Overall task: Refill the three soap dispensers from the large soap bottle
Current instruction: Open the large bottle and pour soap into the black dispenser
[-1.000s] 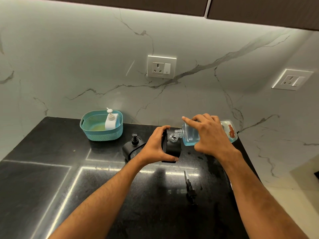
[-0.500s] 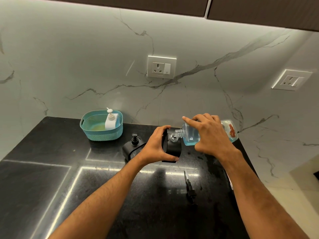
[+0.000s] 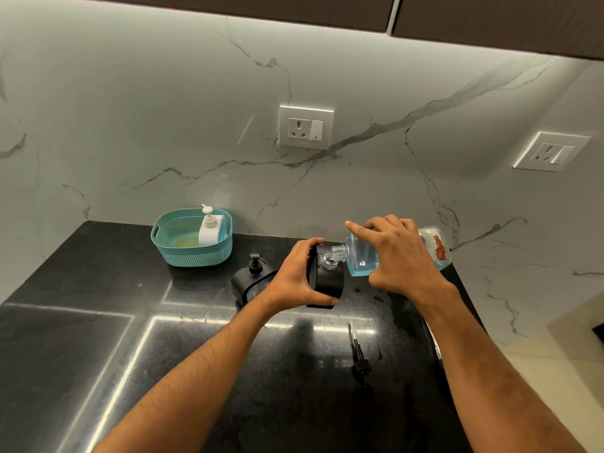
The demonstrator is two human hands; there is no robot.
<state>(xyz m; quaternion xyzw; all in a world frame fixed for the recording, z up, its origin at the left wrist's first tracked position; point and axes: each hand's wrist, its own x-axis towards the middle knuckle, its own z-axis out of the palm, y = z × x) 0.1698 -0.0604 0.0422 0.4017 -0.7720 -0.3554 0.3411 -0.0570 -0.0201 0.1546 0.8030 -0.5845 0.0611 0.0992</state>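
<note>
My right hand (image 3: 400,256) grips the large clear soap bottle (image 3: 359,259) of blue liquid, tipped on its side with its neck over the mouth of a black dispenser (image 3: 328,279). My left hand (image 3: 295,279) wraps round that black dispenser and holds it on the black counter (image 3: 98,322). Just left of it stands a second black dispenser (image 3: 253,277) with its pump fitted. A white dispenser (image 3: 209,227) stands inside the teal basket (image 3: 192,253) at the back. A loose black pump (image 3: 359,358) lies on the counter in front of my hands.
The marble wall carries one socket (image 3: 305,127) above the hands and another socket (image 3: 550,152) at the right. The counter's right edge (image 3: 434,348) runs close under my right forearm, with pale floor beyond it.
</note>
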